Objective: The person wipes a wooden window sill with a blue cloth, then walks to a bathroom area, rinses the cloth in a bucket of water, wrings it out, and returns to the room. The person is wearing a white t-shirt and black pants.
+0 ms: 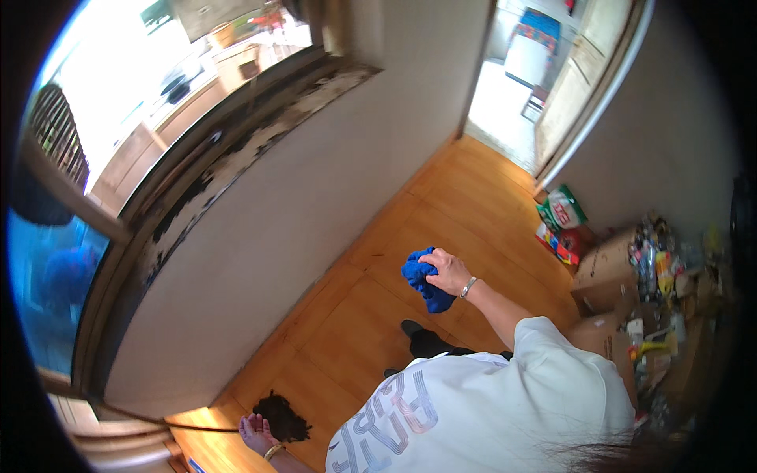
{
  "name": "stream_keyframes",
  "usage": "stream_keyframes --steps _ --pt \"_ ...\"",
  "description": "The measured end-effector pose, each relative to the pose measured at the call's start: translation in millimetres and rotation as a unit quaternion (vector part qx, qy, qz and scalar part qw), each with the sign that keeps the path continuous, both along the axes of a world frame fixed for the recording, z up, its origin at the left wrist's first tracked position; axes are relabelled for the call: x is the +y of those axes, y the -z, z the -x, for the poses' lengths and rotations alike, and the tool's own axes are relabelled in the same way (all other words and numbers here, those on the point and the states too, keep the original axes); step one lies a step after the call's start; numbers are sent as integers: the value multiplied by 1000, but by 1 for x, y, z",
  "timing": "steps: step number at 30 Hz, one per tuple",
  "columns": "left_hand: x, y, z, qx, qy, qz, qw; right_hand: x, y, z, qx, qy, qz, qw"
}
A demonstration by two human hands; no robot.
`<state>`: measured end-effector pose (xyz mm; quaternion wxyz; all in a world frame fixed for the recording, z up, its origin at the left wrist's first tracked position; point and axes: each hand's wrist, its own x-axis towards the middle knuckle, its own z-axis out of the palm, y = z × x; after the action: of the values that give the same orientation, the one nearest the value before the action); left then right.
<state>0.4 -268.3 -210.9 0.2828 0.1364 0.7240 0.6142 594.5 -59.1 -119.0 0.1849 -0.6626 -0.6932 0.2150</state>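
My right hand (447,271), with a silver-coloured bracelet at its wrist, grips a bunched blue cloth (430,284) above the wooden floor. The cloth hangs partly below my fingers. At the lower left, my left hand (257,434) is held palm up with its fingers a little curled and apart, and I see nothing in it. A gold-coloured bangle is on that wrist. Close by the left fingers runs a thin dark edge or rod (195,427); whether they touch is unclear. A ragged dark patch or mat (282,417) lies on the floor beside this hand.
A window with a worn, flaking sill (254,142) runs along the wall at left. At upper right is a doorway with an opened door (585,83). Cardboard boxes (606,266), bottles and a green-and-white packet (562,208) crowd the right side. My feet stand on the floor below me.
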Motion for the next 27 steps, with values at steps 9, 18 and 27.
stream_keyframes --steps 9,18,27 --pt "126 -55 -131 -121 83 -29 989 -23 22 -135 26 124 -15 992" --pt "263 -58 -333 -143 248 -7 958 -20 39 -259 82 167 -12 982" --pt "389 -60 -488 -138 393 10 909 9 31 -362 106 268 -68 955"
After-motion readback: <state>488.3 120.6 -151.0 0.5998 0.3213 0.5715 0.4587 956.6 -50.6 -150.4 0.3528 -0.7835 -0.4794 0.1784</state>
